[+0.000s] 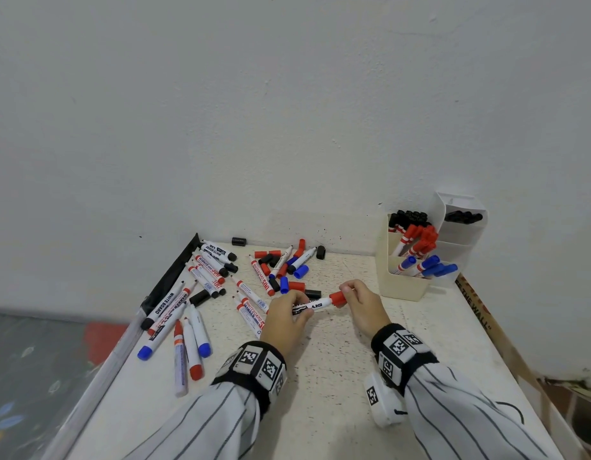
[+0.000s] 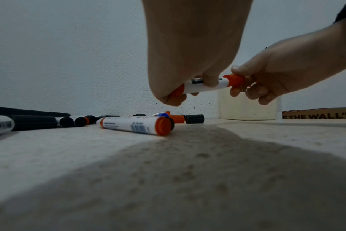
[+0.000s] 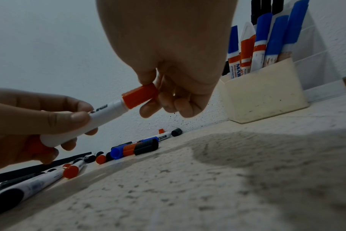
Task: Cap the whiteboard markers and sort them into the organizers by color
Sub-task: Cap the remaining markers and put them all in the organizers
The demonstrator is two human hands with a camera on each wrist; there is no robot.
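I hold a red whiteboard marker (image 1: 315, 304) level above the table, between both hands. My left hand (image 1: 287, 315) grips its white barrel (image 2: 207, 86) (image 3: 101, 115). My right hand (image 1: 358, 302) pinches the red cap (image 1: 338, 298) (image 2: 235, 80) (image 3: 139, 96), which sits on the marker's tip end. Loose markers (image 1: 201, 283) and loose caps (image 1: 280, 270) in red, blue and black lie scattered to the left and behind. The cream organizer (image 1: 403, 283) (image 3: 265, 96) stands at the right, with black, red and blue markers in separate tiers.
A white organizer (image 1: 463, 227) with black markers stands behind the cream one against the wall. A black strip (image 1: 174, 277) runs along the table's left edge. A printed cardboard strip (image 1: 480, 313) lies along the right edge. Bare tabletop (image 1: 320, 376) lies near me.
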